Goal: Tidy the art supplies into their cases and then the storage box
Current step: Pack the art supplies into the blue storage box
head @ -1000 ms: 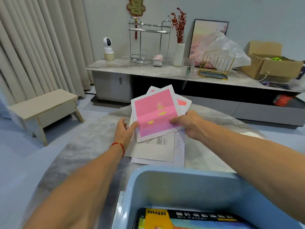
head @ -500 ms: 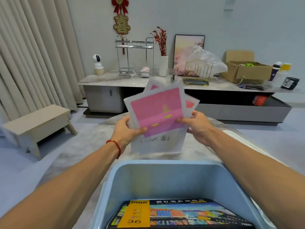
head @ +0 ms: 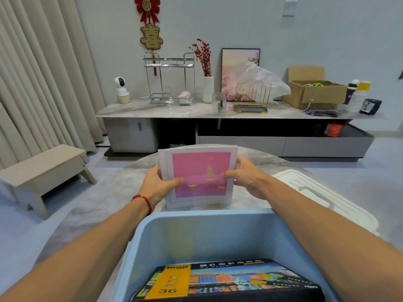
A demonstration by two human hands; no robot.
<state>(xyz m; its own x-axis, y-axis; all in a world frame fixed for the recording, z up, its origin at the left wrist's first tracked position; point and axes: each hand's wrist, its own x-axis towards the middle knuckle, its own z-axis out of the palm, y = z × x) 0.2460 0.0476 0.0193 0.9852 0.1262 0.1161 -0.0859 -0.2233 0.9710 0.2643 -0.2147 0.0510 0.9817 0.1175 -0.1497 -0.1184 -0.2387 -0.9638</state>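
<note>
Head view: both hands, left hand [head: 160,185] and right hand [head: 246,179], have their fingers clamped on a squared stack of drawings [head: 199,175], upright beyond the blue storage box [head: 196,238]. An oil pastel case [head: 226,280] already lies inside; the drawings and white lid [head: 322,197] remain, I judge.

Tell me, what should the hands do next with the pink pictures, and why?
Probably lower the stack of papers into the blue storage box. Both the left hand and right hand grip its sides, the sheets look squared up, and the open box just below already holds the oil pastel case.
</note>
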